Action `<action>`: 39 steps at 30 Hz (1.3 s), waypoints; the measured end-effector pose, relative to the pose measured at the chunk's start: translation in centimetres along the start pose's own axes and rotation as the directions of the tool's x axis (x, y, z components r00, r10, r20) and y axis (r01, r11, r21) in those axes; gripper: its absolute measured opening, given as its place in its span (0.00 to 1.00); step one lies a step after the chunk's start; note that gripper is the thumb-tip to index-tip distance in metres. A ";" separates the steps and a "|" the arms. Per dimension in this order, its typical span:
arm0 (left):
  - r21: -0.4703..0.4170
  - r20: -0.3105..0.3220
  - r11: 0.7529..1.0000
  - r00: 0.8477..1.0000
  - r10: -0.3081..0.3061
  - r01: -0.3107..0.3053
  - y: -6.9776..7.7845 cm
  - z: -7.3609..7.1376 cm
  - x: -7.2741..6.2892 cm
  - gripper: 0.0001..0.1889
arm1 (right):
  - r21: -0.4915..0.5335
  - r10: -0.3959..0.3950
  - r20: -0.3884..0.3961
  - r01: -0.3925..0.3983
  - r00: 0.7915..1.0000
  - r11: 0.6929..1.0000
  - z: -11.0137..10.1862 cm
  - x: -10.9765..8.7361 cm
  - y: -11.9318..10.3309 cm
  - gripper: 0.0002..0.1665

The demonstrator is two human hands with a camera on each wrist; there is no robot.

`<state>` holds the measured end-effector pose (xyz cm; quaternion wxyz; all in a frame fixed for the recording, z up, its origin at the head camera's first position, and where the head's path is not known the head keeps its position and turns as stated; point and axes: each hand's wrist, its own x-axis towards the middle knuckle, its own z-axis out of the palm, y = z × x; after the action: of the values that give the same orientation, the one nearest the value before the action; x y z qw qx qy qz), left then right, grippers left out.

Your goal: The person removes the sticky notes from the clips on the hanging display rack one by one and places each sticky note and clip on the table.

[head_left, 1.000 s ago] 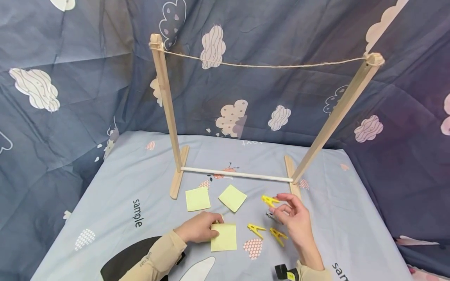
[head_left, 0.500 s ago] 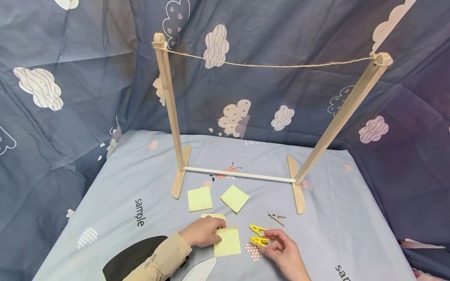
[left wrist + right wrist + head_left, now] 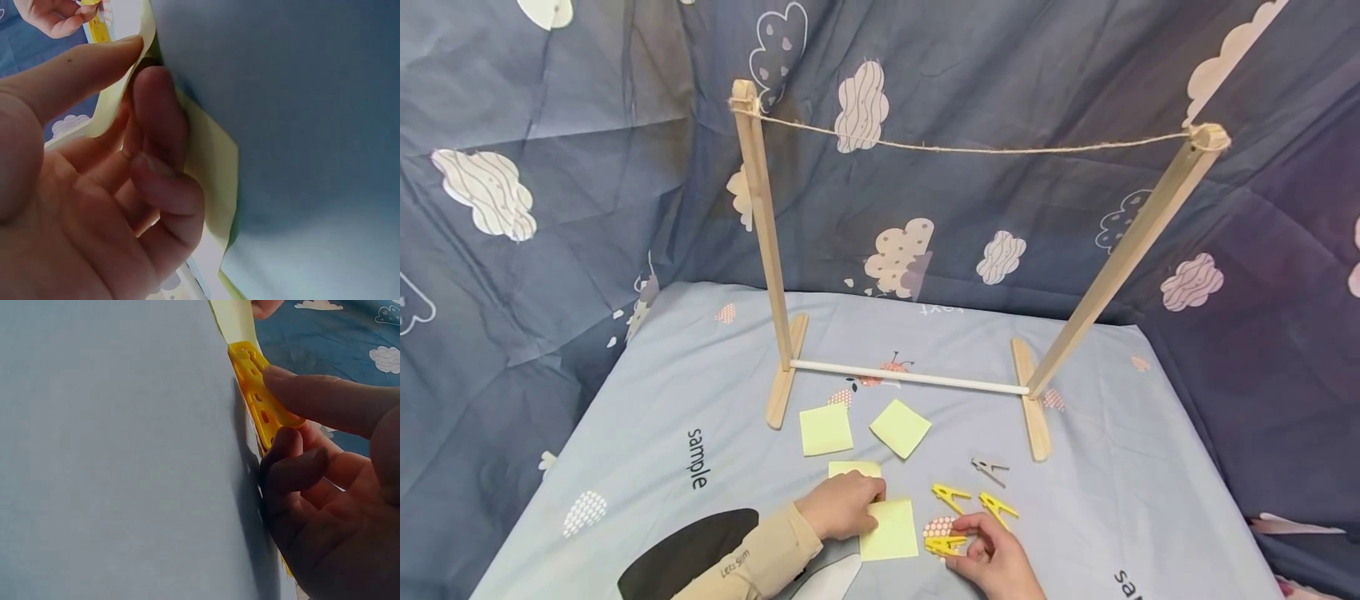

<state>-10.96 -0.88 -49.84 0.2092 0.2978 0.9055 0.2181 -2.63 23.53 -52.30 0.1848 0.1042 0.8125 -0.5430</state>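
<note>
My left hand (image 3: 844,506) pinches the upper left edge of a pale yellow sticky note (image 3: 890,535), thumb over it. In the left wrist view that note (image 3: 110,103) bends at the fingertips. Another sticky note (image 3: 854,468) lies partly hidden behind the same hand. Between thumb and fingers, my right hand (image 3: 996,562) holds a yellow clothespin (image 3: 943,546) low over the cloth, just right of the pinched note. The right wrist view has this clothespin (image 3: 257,394) close to the cloth, its tip near the note's edge (image 3: 237,319).
Two more yellow clothespins (image 3: 951,496) and a grey clothespin (image 3: 989,469) lie beyond my right hand. Two sticky notes (image 3: 826,429) lie farther back. Behind them stands a wooden frame (image 3: 760,225), a string (image 3: 970,150) tied between its post tops.
My right hand has come down and left, toward the near note, with a yellow clothespin in its grip. The left hand has drawn its note slightly nearer and right, uncovering the note behind.
</note>
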 end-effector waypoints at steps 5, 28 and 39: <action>0.025 -0.016 1.000 1.000 0.000 0.000 0.2 0.2 0.3 0.08 | -0.049 -0.019 0.000 0.019 1.000 0.999 0.0 0.1 0.3 0.25; 0.020 -0.020 0.995 0.995 -0.101 0.101 -0.1 1.2 -1.2 0.11 | 0.110 0.059 -0.188 -0.039 0.980 0.993 0.6 -1.4 -1.3 0.16; 0.101 -0.160 0.994 0.986 0.044 -0.028 -1.6 -2.7 -2.4 0.10 | -0.351 -0.455 -0.392 0.327 0.799 0.877 -8.0 -1.1 -5.1 0.07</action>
<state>-11.28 -4.33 -47.90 0.1159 0.3052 0.9238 0.2002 -5.04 28.98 -44.84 -0.1195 0.0334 0.9015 -0.4145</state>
